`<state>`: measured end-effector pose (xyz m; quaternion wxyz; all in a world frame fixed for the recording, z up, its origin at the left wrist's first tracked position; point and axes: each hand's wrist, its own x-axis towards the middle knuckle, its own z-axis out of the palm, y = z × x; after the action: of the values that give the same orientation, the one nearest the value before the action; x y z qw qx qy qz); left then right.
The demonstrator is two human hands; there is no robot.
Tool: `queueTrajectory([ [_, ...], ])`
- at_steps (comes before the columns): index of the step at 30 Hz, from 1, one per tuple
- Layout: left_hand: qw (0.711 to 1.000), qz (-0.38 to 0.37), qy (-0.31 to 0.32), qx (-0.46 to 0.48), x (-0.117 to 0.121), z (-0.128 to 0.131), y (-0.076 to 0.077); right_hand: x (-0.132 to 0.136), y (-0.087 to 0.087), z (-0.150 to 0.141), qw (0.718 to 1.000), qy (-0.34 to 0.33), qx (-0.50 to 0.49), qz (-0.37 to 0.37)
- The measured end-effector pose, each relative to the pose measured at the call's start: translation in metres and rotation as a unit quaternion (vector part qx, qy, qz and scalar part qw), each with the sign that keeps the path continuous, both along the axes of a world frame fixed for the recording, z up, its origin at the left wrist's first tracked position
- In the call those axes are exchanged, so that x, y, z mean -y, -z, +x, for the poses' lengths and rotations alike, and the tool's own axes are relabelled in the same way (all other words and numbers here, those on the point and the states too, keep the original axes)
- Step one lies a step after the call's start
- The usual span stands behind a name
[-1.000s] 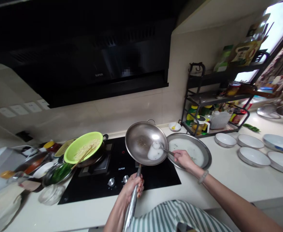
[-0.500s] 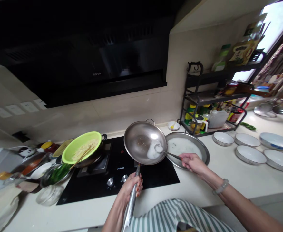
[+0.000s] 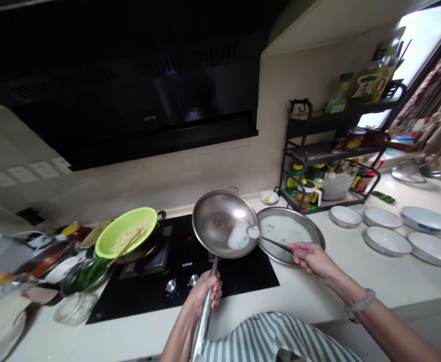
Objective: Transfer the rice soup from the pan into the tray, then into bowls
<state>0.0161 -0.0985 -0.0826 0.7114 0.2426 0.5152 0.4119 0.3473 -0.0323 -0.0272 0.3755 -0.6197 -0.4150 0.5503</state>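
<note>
My left hand (image 3: 207,290) is wrapped round the long handle of a metal wok (image 3: 216,221), which is over the right side of the black cooktop. A pool of white liquid (image 3: 237,236) lies at the wok's right inside. My right hand (image 3: 311,259) grips the handle of a ladle (image 3: 254,232); its bowl, with white liquid in it, is at the wok's right wall. Under the ladle's handle, a wide metal basin (image 3: 319,236) holds more white liquid with dark specks.
A green colander (image 3: 103,246) with noodles and chopsticks rests on a dark pan at the left burner. Several white bowls (image 3: 388,240) stand at right. Behind the basin are a small dish (image 3: 269,197) and a black spice rack (image 3: 307,156). A range hood (image 3: 130,90) hangs above.
My right hand has drawn the ladle to the right, from the pool toward the wok's right rim. The left hand keeps its hold on the wok's handle.
</note>
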Motion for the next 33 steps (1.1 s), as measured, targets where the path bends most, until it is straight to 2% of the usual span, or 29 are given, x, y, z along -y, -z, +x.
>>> queueTrajectory([
  [4,1.000,0.000,0.001,-0.004,0.000,0.000,-0.001,0.003,-0.003,0.013,0.999,0.031,-0.031,-0.016],
  [8,1.000,0.000,0.002,0.002,0.000,0.000,0.000,0.003,0.000,0.030,0.999,0.048,-0.016,-0.013],
  [11,1.000,0.001,0.002,0.009,0.000,-0.001,0.001,0.000,0.009,0.045,0.998,0.043,0.053,0.016],
  [13,1.000,0.005,0.003,0.012,-0.001,-0.001,0.001,-0.003,0.020,0.055,0.985,0.018,0.154,0.074],
  [15,1.000,0.006,0.005,0.013,-0.001,-0.001,0.002,-0.003,0.033,0.063,0.947,-0.019,0.289,0.141],
  [18,1.000,0.004,0.003,0.009,-0.001,-0.001,0.001,0.004,0.051,0.070,0.853,-0.078,0.473,0.207],
  [21,1.000,0.004,0.004,0.011,0.000,-0.001,0.001,0.011,0.061,0.073,0.767,-0.120,0.588,0.227],
  [23,1.000,0.004,0.004,0.015,0.000,-0.001,0.001,0.011,0.060,0.073,0.741,-0.124,0.618,0.230],
  [25,1.000,0.001,0.002,0.014,0.000,-0.002,0.002,0.006,0.056,0.068,0.752,-0.107,0.602,0.247],
  [28,1.000,0.001,0.003,0.013,0.000,-0.002,0.003,-0.006,0.050,0.050,0.802,-0.086,0.513,0.294],
  [30,1.000,0.003,0.005,0.014,0.000,-0.003,0.004,-0.014,0.047,0.031,0.830,-0.100,0.447,0.318],
  [33,1.000,0.005,0.007,0.013,-0.001,-0.004,0.005,-0.025,0.044,0.000,0.858,-0.132,0.377,0.323],
])
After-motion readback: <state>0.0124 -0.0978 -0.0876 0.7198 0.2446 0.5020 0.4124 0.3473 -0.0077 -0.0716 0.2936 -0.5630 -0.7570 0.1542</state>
